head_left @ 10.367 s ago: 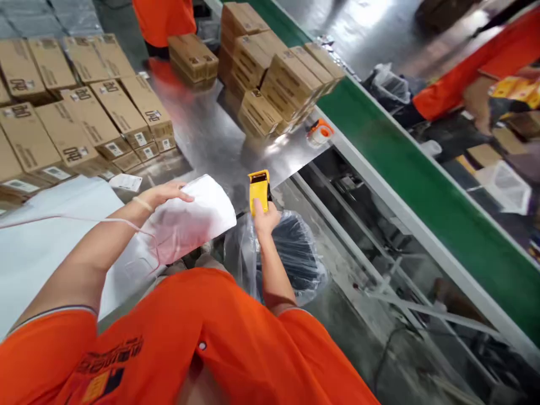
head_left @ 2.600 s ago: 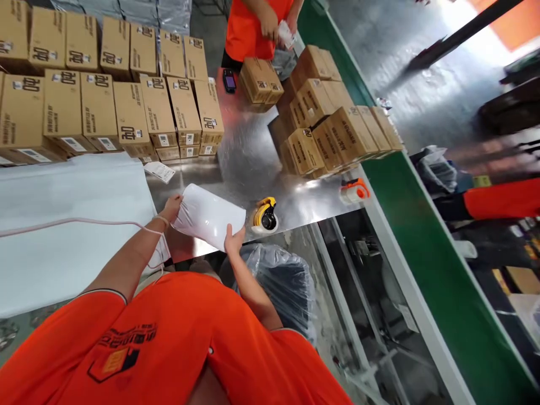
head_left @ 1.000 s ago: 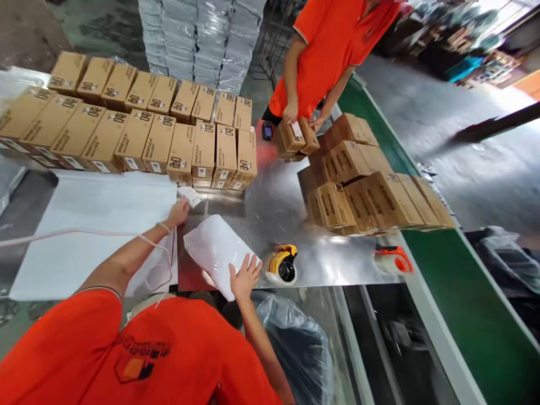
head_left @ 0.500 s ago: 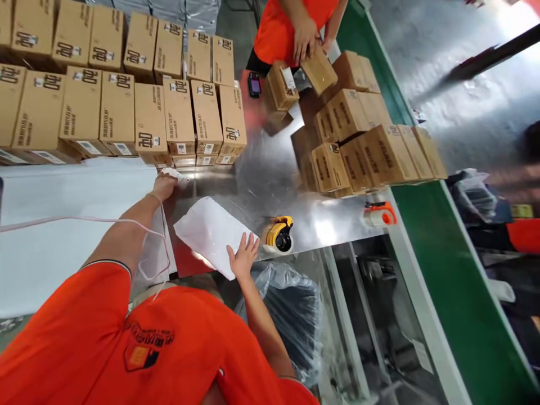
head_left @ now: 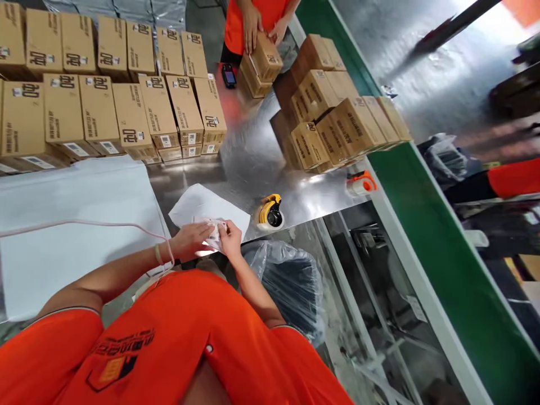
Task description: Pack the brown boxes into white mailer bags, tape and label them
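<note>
A white plastic mailer bag [head_left: 201, 205] lies flat on the shiny metal table [head_left: 248, 163] near its front edge. Over the bag's near end, my left hand [head_left: 189, 239] and my right hand [head_left: 232, 236] together pinch a small printed label [head_left: 213, 233]. A yellow tape dispenser [head_left: 269, 211] sits just right of the bag, apart from my hands.
Rows of brown cartons [head_left: 109, 107] line the table's back left, and another stack [head_left: 337, 126] stands at right. White sheets [head_left: 71, 225] cover the left. An orange tape dispenser [head_left: 359, 184] lies by the green conveyor [head_left: 426, 225]. A co-worker [head_left: 253, 22] handles a carton. A bin bag [head_left: 291, 284] stands below.
My left hand reached to the label beside the cartons and brought it back. My right hand left the mailer's surface; both hands now hold the label over the bag.
</note>
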`<state>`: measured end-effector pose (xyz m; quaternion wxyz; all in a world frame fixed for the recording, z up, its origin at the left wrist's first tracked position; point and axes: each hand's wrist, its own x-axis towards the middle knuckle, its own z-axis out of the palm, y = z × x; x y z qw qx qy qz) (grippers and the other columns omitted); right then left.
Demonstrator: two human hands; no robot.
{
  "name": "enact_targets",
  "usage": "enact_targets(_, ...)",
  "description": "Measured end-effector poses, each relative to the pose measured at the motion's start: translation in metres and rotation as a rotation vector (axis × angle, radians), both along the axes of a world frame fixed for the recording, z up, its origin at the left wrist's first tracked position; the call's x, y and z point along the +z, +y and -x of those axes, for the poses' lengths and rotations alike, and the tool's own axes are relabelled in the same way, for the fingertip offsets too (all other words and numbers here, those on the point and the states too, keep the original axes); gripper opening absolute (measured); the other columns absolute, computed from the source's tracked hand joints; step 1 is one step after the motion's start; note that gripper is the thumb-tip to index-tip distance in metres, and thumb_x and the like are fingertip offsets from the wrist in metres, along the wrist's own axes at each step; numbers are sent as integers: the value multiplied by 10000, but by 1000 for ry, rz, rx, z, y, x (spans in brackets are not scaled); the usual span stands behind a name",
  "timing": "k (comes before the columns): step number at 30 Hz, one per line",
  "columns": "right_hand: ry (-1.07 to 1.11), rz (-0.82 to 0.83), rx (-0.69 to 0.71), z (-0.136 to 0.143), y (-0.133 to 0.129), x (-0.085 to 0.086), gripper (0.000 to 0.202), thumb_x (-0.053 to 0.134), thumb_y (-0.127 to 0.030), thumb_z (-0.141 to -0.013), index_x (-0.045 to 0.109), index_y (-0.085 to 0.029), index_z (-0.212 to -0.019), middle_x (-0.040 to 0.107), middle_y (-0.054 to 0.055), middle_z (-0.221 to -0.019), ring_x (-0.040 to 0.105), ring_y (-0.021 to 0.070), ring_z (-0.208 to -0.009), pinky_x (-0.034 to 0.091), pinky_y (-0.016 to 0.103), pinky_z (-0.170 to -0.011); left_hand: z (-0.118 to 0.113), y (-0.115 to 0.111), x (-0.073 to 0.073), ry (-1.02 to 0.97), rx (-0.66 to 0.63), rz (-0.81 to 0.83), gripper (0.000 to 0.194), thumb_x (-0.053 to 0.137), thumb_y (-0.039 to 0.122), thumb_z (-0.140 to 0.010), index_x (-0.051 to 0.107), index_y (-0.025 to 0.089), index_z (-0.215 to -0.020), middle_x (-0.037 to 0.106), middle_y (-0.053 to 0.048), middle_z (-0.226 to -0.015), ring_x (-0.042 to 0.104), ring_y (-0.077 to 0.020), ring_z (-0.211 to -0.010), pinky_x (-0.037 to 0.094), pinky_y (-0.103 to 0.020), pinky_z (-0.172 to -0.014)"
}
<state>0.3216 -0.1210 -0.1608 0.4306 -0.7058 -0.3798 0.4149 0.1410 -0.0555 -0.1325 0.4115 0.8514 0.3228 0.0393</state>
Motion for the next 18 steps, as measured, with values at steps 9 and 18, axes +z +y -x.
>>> enact_targets(9,153,-210,-113,-34,-9,39,417,812,-608,-838,722,-205,-895,689,-7,-759,595,161,-711,504,290,-715,-15,37,32,-248,306,611,592,905,646,-644,786,124,-898,689,-15,-706,663,-207,-673,534,-302,-633)
enact_targets(18,82,-258,-6,-61,-23,63,406,844,-604,-834,811,-200,-811,808,58,-875,693,212,-861,535,326,-815,-12,26,72,-307,348,668,599,1010,612,-529,838,141,-857,797,-69,-811,704,-220,-722,560,-291,-612)
